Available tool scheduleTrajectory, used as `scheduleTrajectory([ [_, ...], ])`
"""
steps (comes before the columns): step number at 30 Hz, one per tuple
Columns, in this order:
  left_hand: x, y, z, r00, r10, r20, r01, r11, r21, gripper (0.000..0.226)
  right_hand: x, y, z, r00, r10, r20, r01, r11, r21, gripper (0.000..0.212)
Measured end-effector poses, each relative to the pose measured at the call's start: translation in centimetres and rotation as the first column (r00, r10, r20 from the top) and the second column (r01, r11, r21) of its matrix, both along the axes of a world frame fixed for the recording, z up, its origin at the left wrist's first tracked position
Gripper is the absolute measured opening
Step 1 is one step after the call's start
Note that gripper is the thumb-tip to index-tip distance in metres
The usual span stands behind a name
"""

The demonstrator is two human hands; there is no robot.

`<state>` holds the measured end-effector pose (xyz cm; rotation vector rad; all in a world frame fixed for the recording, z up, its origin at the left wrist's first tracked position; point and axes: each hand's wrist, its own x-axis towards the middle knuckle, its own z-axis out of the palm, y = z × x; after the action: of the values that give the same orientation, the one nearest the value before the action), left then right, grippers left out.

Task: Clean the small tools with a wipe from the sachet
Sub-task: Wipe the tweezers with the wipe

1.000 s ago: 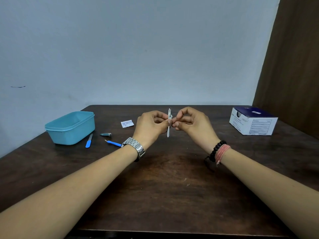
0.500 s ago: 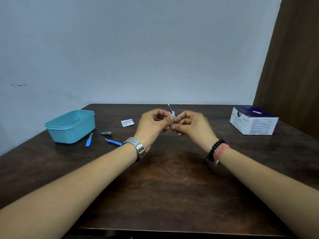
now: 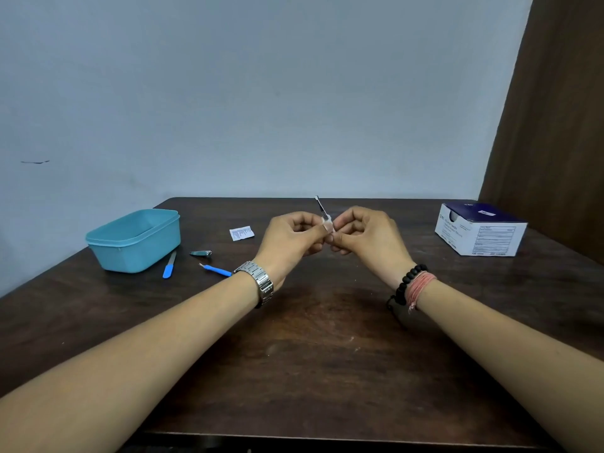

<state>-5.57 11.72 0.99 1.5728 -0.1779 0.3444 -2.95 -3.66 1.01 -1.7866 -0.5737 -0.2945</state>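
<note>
Dark wood fills our view: a table (image 3: 310,371) against a pale blue wall. Above it, our left hand (image 3: 291,240) and right hand (image 3: 366,237) meet, fingertips together, both pinched around a slim metal tool (image 3: 322,209) with a scrap of white wipe (image 3: 328,221) wrapped at the point where they meet.

A second ago the tool stood nearly upright, showing above and below our fingers; now only its upper part sticks out, leaning away toward the left. We judge the wipe is being drawn along the shaft, so this tool is mid-clean.

Left of our left hand lie the torn sachet (image 3: 242,232), a nail clipper (image 3: 201,253), a blue-handled pick (image 3: 215,270) and a blue-handled file (image 3: 169,264) beside a teal tub (image 3: 134,240); these look untouched. Well off to the right of our right hand sits a white and navy box (image 3: 478,228).

The tool's lower end is hidden inside our fingers, and most of the wipe too. Which hand holds the tool and which the wipe, we cannot tell. The box's print is too small to read.
</note>
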Motion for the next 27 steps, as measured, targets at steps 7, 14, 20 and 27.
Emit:
scheduleTrajectory([
  [7,0.2,0.9,0.7,0.999,0.035,0.031,-0.031,0.993,-0.110,0.008,-0.3,0.3,-0.2,0.999,0.031,-0.011,-0.032,0.999,-0.034,0.015],
  [14,0.0,0.3,0.6,1.000,0.000,0.017,0.002,0.995,-0.102,0.007,-0.3,-0.2,0.1,0.999,0.029,-0.017,-0.029,0.999,-0.029,0.016],
  [20,-0.1,0.4,0.2,1.000,-0.031,-0.004,0.031,0.999,-0.015,0.007,-0.4,-0.2,0.1,1.000,0.005,0.013,-0.005,0.999,-0.043,0.016],
  [27,0.1,1.0,0.9,0.999,-0.003,0.050,0.009,0.990,-0.138,0.007,-0.8,0.1,0.0,1.000,0.002,0.031,0.000,0.996,-0.088,0.016],
])
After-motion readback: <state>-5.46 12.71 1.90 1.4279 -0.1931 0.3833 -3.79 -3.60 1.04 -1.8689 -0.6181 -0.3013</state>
